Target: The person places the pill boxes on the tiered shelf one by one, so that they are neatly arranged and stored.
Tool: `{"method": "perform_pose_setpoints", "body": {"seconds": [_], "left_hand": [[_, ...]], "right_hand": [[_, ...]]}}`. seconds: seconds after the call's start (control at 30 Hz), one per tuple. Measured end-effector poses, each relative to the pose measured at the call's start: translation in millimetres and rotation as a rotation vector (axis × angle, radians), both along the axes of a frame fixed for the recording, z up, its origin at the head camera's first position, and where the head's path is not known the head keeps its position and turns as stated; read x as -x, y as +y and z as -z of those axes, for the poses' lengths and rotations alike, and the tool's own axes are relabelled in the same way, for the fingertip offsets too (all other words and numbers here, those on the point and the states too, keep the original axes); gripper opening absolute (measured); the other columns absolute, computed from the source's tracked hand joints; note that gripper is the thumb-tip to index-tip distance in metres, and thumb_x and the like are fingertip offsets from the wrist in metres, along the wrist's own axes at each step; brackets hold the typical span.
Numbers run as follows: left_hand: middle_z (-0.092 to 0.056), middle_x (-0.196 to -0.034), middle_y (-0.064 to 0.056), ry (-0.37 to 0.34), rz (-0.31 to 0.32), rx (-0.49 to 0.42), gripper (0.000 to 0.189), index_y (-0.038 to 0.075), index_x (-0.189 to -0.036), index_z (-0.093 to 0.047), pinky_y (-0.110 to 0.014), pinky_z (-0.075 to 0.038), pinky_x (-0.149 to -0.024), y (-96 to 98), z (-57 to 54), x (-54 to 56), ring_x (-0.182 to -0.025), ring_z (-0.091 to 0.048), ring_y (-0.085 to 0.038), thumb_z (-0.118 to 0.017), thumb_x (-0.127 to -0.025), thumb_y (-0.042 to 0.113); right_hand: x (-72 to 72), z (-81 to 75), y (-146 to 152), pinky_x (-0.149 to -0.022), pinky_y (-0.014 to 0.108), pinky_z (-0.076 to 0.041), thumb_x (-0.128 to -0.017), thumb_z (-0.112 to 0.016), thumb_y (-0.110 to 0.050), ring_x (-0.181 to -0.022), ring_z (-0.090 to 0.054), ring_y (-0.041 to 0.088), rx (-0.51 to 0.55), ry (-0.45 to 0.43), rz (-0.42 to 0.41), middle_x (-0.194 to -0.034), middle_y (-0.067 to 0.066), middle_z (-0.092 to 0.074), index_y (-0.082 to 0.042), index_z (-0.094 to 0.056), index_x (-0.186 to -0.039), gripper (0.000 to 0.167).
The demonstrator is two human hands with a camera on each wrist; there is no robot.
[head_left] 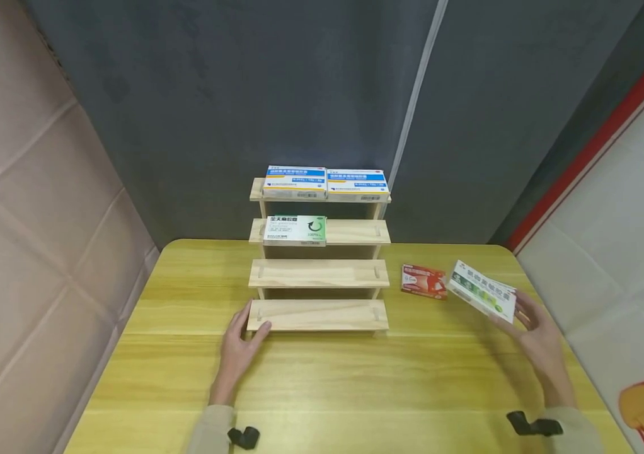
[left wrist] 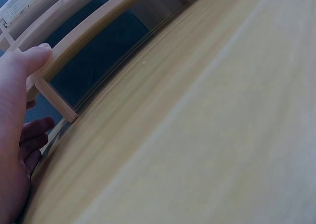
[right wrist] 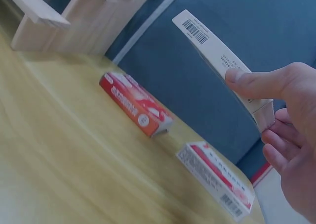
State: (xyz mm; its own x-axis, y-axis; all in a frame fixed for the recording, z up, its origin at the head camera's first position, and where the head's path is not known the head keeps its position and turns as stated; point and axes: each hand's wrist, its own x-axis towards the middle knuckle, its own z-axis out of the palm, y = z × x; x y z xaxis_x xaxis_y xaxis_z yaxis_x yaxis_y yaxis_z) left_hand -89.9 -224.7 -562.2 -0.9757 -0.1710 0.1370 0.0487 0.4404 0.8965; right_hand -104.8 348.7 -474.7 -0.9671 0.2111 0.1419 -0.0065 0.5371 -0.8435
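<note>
A stepped wooden display rack (head_left: 319,315) stands on the table. My left hand (head_left: 237,350) grips the left end of its lowest step, thumb (left wrist: 37,58) on the board's front edge and fingers down beside it. In my right hand (head_left: 540,334) is a white and green medicine box (head_left: 482,291), pinched by its right end, tilted and raised over the table. In the right wrist view my thumb (right wrist: 256,83) presses the box's narrow side with the barcode. Below it lie a red medicine box (right wrist: 133,103) and a white and red medicine box (right wrist: 217,177).
Two blue and white medicine boxes (head_left: 296,181) sit side by side on the top step. A white and green box (head_left: 295,230) lies on the left of the second step. Behind the table (head_left: 322,391) rises a dark grey panel (head_left: 242,94); pale walls flank it.
</note>
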Motion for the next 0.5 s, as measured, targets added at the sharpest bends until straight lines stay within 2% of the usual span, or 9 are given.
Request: {"method": "perform_pose_setpoints", "body": {"seconds": [0.33,0.5], "left_hand": [[-0.049,-0.152,-0.012,-0.005,-0.017,0.013,0.076,0.021,-0.157,-0.039,-0.069,-0.031,-0.117,-0.7,0.5,0.2,-0.143,-0.042,-0.041,-0.075,-0.092,0.04],[-0.049,-0.152,-0.012,-0.002,-0.017,0.018,0.076,0.021,-0.157,-0.04,-0.069,-0.032,-0.116,-0.5,0.3,0.2,-0.142,-0.043,-0.041,-0.075,-0.092,0.04]], "right_hand": [[9.2,-14.6,-31,-0.093,0.003,-0.044,-0.086,-0.081,-0.008,-0.111,-0.052,-0.011,0.056,0.064,0.028,-0.138,-0.005,-0.056,-0.007,-0.042,-0.153,0.078],[12.6,-20.5,-44,-0.092,0.005,-0.046,-0.085,-0.082,-0.006,-0.11,-0.056,-0.007,0.112,0.077,0.039,-0.139,-0.002,-0.058,-0.009,-0.044,-0.152,0.078]]}}
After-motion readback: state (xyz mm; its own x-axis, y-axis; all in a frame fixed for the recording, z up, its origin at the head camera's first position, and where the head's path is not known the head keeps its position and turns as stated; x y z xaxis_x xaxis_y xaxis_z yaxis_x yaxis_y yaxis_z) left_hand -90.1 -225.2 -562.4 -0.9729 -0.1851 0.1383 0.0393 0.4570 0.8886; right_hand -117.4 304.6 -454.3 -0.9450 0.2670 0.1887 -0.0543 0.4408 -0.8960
